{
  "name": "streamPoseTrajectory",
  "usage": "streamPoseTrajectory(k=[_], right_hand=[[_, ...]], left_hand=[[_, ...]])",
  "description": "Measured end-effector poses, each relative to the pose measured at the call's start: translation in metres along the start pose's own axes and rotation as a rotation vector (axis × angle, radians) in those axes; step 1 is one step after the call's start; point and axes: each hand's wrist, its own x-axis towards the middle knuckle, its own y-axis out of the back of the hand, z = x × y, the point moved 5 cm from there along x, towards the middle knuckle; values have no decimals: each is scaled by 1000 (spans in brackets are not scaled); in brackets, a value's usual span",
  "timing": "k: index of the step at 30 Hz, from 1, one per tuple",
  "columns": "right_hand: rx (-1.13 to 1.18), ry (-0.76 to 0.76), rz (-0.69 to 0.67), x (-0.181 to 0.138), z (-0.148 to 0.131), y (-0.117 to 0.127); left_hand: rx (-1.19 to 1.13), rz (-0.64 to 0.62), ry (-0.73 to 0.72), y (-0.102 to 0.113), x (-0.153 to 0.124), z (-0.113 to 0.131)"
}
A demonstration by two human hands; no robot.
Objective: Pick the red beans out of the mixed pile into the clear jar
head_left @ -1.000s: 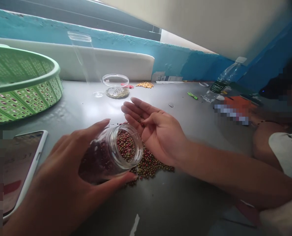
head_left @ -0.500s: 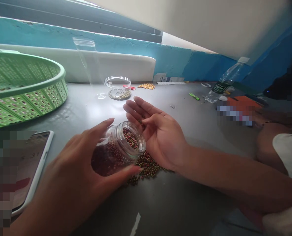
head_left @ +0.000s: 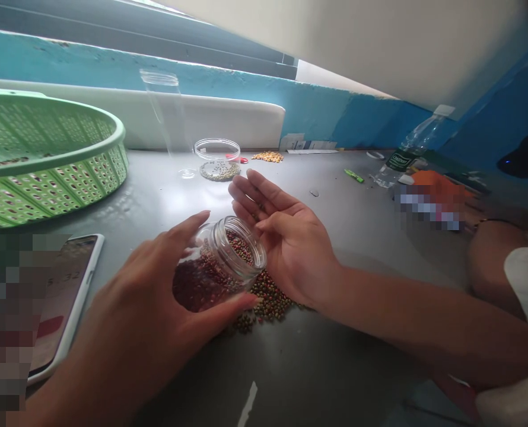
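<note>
A clear jar [head_left: 202,267] of mixed red and green beans lies tilted in my left hand [head_left: 143,308], whose thumb and fingers wrap round its sides. The jar's open mouth points right, toward my right hand [head_left: 295,243]. That hand is palm up and cupped, its fingers stretched out beside the rim. A few small beans appear between its fingers; how many rest in the palm is hidden. Beneath the jar and my right wrist, a pile of loose red and green beans [head_left: 270,299] is spread on the grey table [head_left: 335,356].
A green basket [head_left: 54,178] stands at left, above a phone [head_left: 75,296]. Behind my hands are a tall clear container [head_left: 166,118], a round tub of pale grains [head_left: 219,169] and yellow kernels [head_left: 267,156]. A water bottle [head_left: 400,157] and another person's arm [head_left: 490,249] are at right.
The whole view has shifted slightly to the right. My left hand still grips the tilted jar, and my right hand stays cupped by its mouth with hardly any change.
</note>
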Motion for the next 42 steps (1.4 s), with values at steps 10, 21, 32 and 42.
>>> streamPoseTrajectory(k=[10, 21, 32, 42], right_hand=[[-31, 30, 9, 0, -1, 1], [-99, -10, 11, 1, -1, 2], [-3, -57, 17, 1, -2, 3], [-47, -34, -46, 2, -1, 3]], left_hand=[[-8, -11, 31, 1, 1, 0], [-10, -23, 43, 1, 0, -1], [-3, -23, 7, 1, 3, 4], [-7, -31, 33, 2, 1, 3]])
